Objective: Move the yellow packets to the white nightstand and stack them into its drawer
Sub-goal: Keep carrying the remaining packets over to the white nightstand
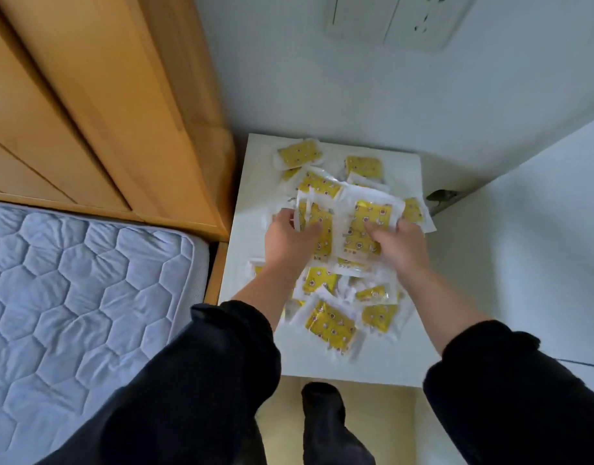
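The left hand is closed, its fingers curled onto the left packet and gripping it by the near edge. The right hand is closed the same way on the right packet, knuckles up. The two held packets lie side by side, touching, over the middle of the nightstand. Motion blur hides whether they are lifted clear of the heap. The other packets lie scattered and overlapping across the nightstand's top, some behind the hands and some under the wrists. Black sleeves cover both forearms. A bed with a wooden headboard stands just left of the nightstand.
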The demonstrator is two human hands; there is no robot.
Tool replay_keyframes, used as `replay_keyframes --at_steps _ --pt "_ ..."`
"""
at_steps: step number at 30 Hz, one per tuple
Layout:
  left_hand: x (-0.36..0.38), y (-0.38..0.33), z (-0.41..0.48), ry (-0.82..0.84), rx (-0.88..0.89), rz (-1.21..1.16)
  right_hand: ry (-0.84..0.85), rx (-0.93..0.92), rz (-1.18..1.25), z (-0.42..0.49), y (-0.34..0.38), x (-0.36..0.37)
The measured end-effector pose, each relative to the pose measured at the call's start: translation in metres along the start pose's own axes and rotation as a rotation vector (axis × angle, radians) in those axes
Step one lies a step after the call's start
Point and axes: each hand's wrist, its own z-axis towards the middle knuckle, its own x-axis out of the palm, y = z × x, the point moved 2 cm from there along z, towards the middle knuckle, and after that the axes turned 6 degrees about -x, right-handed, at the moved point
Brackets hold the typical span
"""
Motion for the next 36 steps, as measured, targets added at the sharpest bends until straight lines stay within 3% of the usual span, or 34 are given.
replay_keyframes --at_steps 4,7,13,28,36 --pt "0.030 0.012 0.024 -0.140 0.320 0.714 0.086 -0.203 -0.547 0.036 -0.031 0.018" --pt "0.045 0.028 0.031 -0.039 0.429 1.009 0.069 -0.341 -0.713 0.037 -0.045 0.025" --pt "0.047 0.036 0.030 -0.012 0.425 1.023 0.162 -0.440 -0.684 0.029 -0.057 0.029" --pt "0.044 0.029 0.020 -0.029 0.421 1.050 0.141 -0.482 -0.692 0.020 -0.037 0.025" --pt "0.028 0.006 -0.006 -0.129 0.418 1.031 0.129 -0.576 -0.798 0.004 -0.008 0.015"
